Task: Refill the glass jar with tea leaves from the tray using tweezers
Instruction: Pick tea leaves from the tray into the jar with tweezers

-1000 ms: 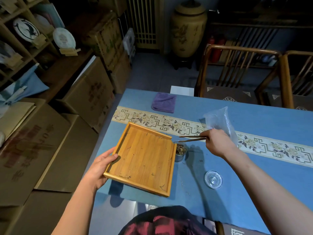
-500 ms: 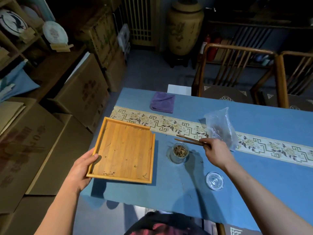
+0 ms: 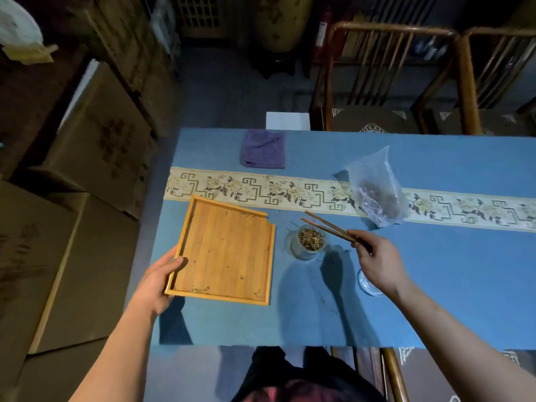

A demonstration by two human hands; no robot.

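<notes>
A square bamboo tray (image 3: pixel 224 250) lies flat on the blue tablecloth at the table's left end, holding only a few stray tea bits along its near edge. My left hand (image 3: pixel 158 281) grips its near left corner. Just right of the tray stands a small glass jar (image 3: pixel 309 241), uncovered and filled with brownish tea leaves. My right hand (image 3: pixel 377 264) holds dark wooden tweezers (image 3: pixel 330 227); their tips hover above the jar's far rim, slightly apart, with nothing visibly between them. The jar's glass lid (image 3: pixel 367 285) lies on the cloth, mostly hidden behind my right wrist.
A clear plastic bag (image 3: pixel 377 190) with tea leaves sits on the patterned runner (image 3: pixel 261 188). A folded purple cloth (image 3: pixel 263 150) lies at the far edge. Wooden chairs (image 3: pixel 388 79) stand behind the table, and cardboard boxes (image 3: pixel 95 140) are stacked on the left.
My left hand has drawn the tray left, away from the jar, and set it flat on the cloth. My right hand with the tweezers has stayed beside the jar.
</notes>
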